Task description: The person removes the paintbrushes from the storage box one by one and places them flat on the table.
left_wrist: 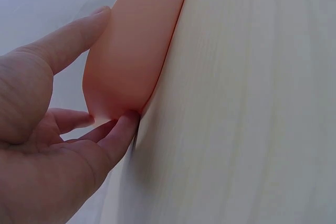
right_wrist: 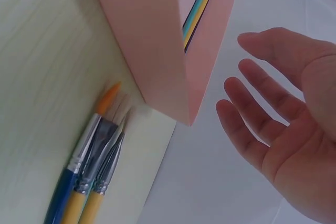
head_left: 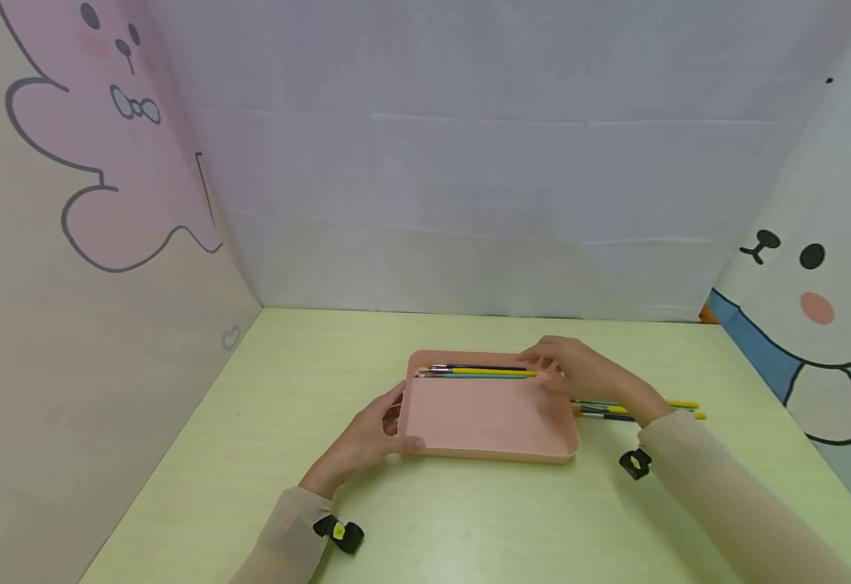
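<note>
A pink rectangular tray [head_left: 489, 415] lies on the table, with several thin paintbrushes [head_left: 479, 372] lined up along its far side. My left hand [head_left: 363, 431] grips the tray's near left corner, thumb against the front wall and fingers around the left side. In the left wrist view the fingertips touch the tray's outer wall [left_wrist: 139, 40]. Above the tray's far right corner is my right hand [head_left: 577, 370]. Its fingers are spread and loosely bent, holding nothing, and in the right wrist view they stand apart from the tray [right_wrist: 152, 35].
More paintbrushes [head_left: 600, 410] with yellow, blue and green handles lie on the table right of the tray, partly under my right forearm. Their bristles [right_wrist: 110, 98] point toward the tray. A pale wall [head_left: 469, 203] stands behind the table [head_left: 308, 365], with cartoon-printed panels at both sides.
</note>
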`<state>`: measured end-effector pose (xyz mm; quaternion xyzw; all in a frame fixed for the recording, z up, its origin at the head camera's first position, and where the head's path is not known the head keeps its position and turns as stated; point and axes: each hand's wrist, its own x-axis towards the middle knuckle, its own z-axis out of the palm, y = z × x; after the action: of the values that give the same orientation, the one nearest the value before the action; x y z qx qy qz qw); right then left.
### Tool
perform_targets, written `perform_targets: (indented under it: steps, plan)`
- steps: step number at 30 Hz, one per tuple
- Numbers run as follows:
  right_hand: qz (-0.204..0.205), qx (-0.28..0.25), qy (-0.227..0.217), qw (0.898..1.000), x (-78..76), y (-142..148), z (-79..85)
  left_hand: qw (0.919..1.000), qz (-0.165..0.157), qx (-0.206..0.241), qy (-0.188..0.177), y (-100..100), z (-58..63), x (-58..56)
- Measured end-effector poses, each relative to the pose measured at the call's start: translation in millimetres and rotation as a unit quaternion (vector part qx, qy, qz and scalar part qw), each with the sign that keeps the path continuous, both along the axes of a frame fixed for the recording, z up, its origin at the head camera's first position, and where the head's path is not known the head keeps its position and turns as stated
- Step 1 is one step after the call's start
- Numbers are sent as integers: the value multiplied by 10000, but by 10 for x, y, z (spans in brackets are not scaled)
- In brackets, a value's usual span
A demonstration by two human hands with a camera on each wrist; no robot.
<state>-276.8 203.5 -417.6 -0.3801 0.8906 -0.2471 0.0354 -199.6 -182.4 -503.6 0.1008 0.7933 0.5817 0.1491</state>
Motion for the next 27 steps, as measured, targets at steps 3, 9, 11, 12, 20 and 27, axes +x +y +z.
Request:
perform_targets:
  steps: [3,9,11,12,20,27]
  plan:
    - [-29,18,-126,9999,-27,-87,9,10000,-6,0,7,3,0,-4]
    - [83,73,-229,9997,-100,-240,12,10000,-19,46,0,2,1,-5]
    - [115,109,-289,9995,-117,-282,16,10000,-18,34,-10,1,1,-3]
    - [142,115,-299,9994,-123,-300,18,10000,-18,34,-13,1,1,-1]
    - [45,424,-322,9986,-187,-454,-12,10000,-38,42,-3,9,5,8]
    - [92,512,-353,9980,-209,-557,31,10000,-4,-3,-6,11,14,12]
